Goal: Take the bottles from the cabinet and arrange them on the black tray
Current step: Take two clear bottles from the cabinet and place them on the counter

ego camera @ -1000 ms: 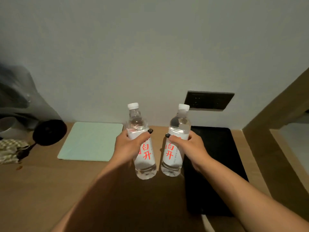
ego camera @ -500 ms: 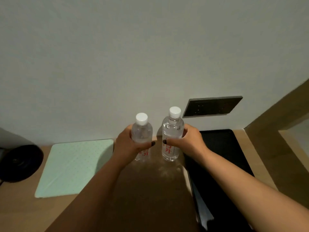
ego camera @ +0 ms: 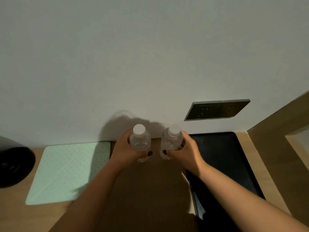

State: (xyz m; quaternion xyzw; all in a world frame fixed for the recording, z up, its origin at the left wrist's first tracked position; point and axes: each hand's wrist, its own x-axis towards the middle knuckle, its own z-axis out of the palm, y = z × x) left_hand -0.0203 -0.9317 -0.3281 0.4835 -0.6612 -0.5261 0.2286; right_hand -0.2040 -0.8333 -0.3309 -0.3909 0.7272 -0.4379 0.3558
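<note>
Two clear water bottles with white caps stand upright near the wall, seen from above. My left hand [ego camera: 128,150] grips the left bottle [ego camera: 140,141] around its body. My right hand [ego camera: 185,152] grips the right bottle [ego camera: 172,139] the same way. Both bottles are over the wooden counter, just left of the black tray [ego camera: 224,158]. The tray lies flat against the wall on the right, with nothing on it. My right forearm crosses the tray's front part. The bottles' bases are hidden by my hands.
A pale green dotted mat [ego camera: 66,171] lies on the counter [ego camera: 150,190] to the left. A round black object [ego camera: 13,166] sits at the far left edge. A dark socket plate [ego camera: 215,109] is on the wall above the tray. A wooden side panel [ego camera: 277,131] rises at the right.
Both hands moved the bottles forward toward the wall, and the view tilted downward, so the bottles now show mostly their caps. Their red labels are no longer visible.
</note>
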